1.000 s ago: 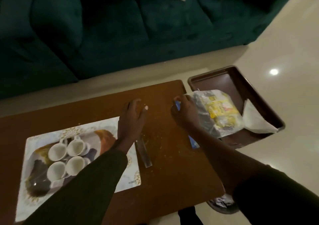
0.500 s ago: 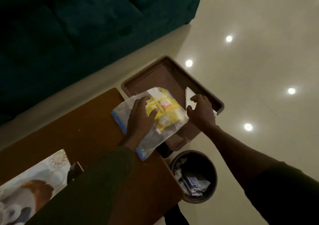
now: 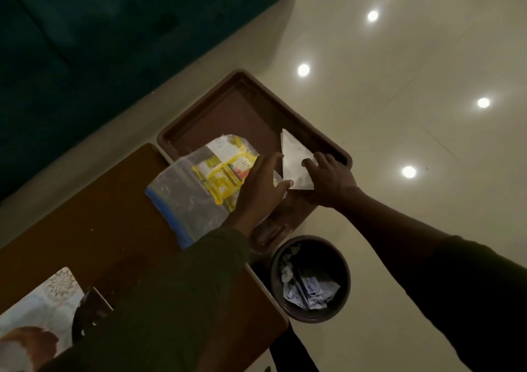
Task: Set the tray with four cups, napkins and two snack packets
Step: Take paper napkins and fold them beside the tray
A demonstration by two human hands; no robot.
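Note:
A brown tray (image 3: 239, 100) sits past the right end of the wooden table (image 3: 94, 209). A clear zip bag (image 3: 185, 197) with a blue strip lies half on the table, half on the tray, and holds yellow snack packets (image 3: 225, 169). My left hand (image 3: 259, 189) lies flat on the bag's right end, fingers spread. A white folded napkin (image 3: 293, 157) rests in the tray's right part. My right hand (image 3: 330, 180) presses on the napkin's lower right corner with its fingertips. The cups are out of view.
A dark round waste bin (image 3: 310, 277) with crumpled paper stands on the floor below the tray. A patterned placemat (image 3: 37, 306) shows at the lower left. A dark green sofa (image 3: 99, 43) fills the upper left. Glossy floor tiles reflect ceiling lights.
The view swung right, so the cups left the frame. My left hand moved from the table onto the bag. My right hand let go of the bag and reached the napkin.

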